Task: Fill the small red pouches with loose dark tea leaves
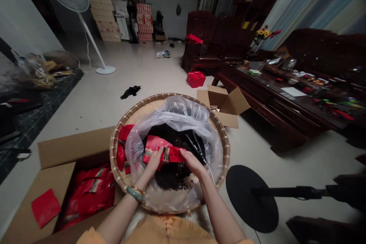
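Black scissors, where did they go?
In the head view, the black metal scissors lie inside the clear plastic bag on the dark loose leaves, just beyond the person's right hand, in the round woven bamboo tray.

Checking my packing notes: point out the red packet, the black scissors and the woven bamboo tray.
Red packet (173, 155): head view, on its middle.
Black scissors (195, 145): head view, on the upper part.
Woven bamboo tray (113, 152): head view, on its left rim.

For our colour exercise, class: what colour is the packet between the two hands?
The packet is red, best seen in the head view.
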